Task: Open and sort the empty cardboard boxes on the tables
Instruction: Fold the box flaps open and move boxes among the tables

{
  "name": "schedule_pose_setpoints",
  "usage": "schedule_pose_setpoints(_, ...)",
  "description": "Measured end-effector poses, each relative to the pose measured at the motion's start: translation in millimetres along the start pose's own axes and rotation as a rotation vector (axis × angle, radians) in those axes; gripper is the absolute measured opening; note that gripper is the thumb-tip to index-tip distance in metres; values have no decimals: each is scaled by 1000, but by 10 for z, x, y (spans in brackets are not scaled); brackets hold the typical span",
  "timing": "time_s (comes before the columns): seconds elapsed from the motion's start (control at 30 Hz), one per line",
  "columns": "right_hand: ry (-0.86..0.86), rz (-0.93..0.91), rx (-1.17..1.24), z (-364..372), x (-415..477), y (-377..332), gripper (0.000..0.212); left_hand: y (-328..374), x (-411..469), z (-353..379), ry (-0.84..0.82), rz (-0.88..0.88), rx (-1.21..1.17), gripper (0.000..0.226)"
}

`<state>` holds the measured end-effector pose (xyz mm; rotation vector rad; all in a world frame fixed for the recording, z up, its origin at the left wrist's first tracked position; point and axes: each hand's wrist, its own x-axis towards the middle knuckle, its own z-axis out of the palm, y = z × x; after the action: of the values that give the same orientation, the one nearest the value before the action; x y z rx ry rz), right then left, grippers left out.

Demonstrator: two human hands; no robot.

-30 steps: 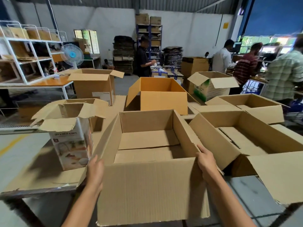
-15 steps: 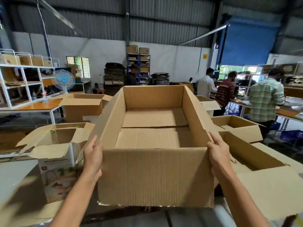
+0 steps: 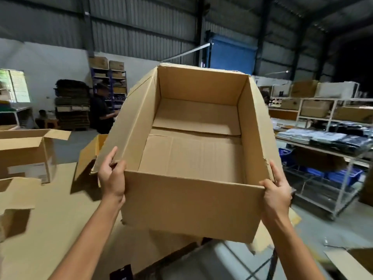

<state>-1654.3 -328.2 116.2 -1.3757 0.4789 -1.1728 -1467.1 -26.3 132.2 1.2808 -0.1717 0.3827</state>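
Head view is showing the carrying step of the sort: a person is holding the large cardboard box in the air above the table, its open top tipping toward the camera, its inside empty and its bottom flaps folded shut. The left hand is gripping the near left corner, thumb lying along the side wall and fingers curling round the edge. The right hand is clasping the near right corner, its fingers wrapping behind the torn side wall, mostly out of sight. Opening looks done for this box, so the next move is calling for a level carry to a free spot, clearing the opened box at left and the shelving at right.
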Motion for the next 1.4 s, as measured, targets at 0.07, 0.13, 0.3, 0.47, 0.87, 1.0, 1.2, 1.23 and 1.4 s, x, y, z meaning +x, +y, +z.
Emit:
schedule_pose_setpoints(0.07, 65, -18, 8, -298, 158, -18, 68, -77, -98, 374, -61, -17, -30, 63)
schedule_pose_setpoints(0.13, 125, -43, -1, -613, 322, -52, 64, -149, -241, 771, -122, -32, -44, 64)
schedule_pose_setpoints(0.3, 259, -100, -93, -1427, 789, -8, 54, -333, -688, 1823, -250, -74, -73, 65)
schedule_pose_setpoints(0.47, 377, -58, -183, -2455, 1462, 195, 54, -556, -1256, 3097, -364, -101, -99, 67)
schedule_pose_setpoints(0.87, 561, 98, -333, -4857, 2845, 604, 62, -1238, -2670, 5949, -573, -181, -15, 50)
schedule_pose_setpoints(1.0, 623, 124, -425, -5296, 3209, 726, 56, -1547, -2904, 6554, -628, -260, 10, 54)
schedule_pose_setpoints(1.2, 674, 173, -527, -5625, 3855, 1052, 53, -2058, -3018, 7514, -645, -287, 43, 51)
schedule_pose_setpoints(1.23, 689, 180, -547, -5663, 3997, 1114, 53, -2149, -3004, 7696, -658, -288, 47, 51)
schedule_pose_setpoints(1.4, 720, 214, -624, -5741, 4733, 1408, 51, -2607, -2818, 8510, -680, -358, 56, 56)
